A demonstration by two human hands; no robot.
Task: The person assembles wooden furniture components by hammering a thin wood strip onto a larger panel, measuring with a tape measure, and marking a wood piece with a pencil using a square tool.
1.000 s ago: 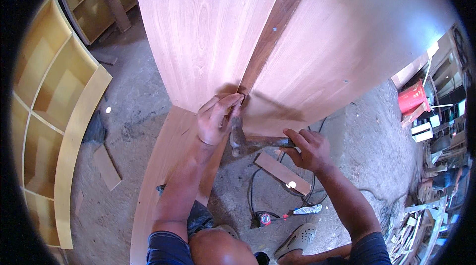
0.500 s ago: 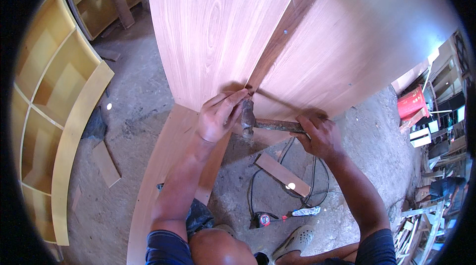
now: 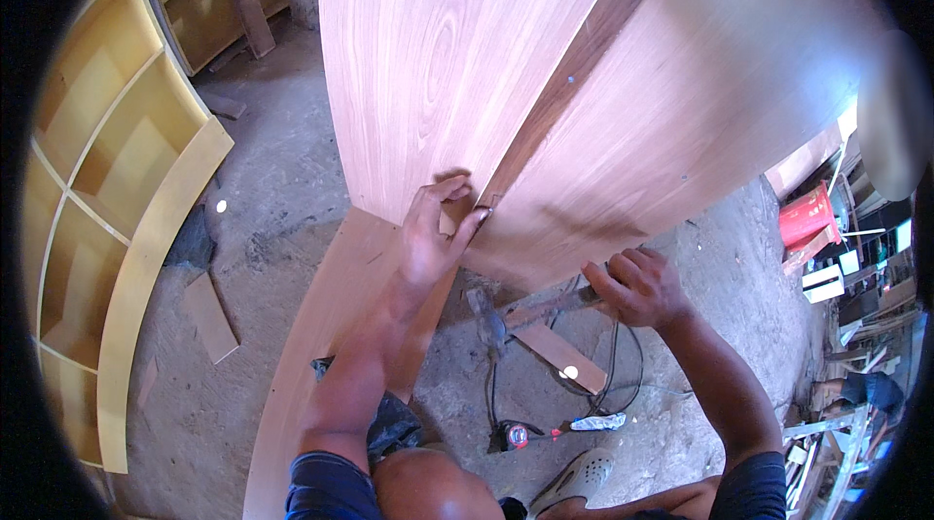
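My left hand (image 3: 434,234) rests at the lower end of a dark wooden strip (image 3: 547,116), fingers spread and thumb tip on the strip's end. Whether a nail stands there is too small to tell. The strip runs between two pale wood-grain panel faces, a left panel (image 3: 438,53) and a right panel (image 3: 671,111). My right hand (image 3: 639,286) is closed round the handle of a hammer (image 3: 545,308). Its head hangs apart from the wood, below the panels' near edge. Under my left arm lies a long board (image 3: 321,325) of the same pale wood.
A yellow compartmented cabinet (image 3: 117,160) stands at left. On the concrete floor lie a small board (image 3: 559,357), a black cable (image 3: 637,374), a tape measure (image 3: 514,436) and a wood offcut (image 3: 210,318). A red bucket (image 3: 808,216) and a person (image 3: 871,389) are at far right.
The hammer has swung back from the strip's end, down toward me. My left fingers have loosened from a pinch and spread. The view has shifted slightly.
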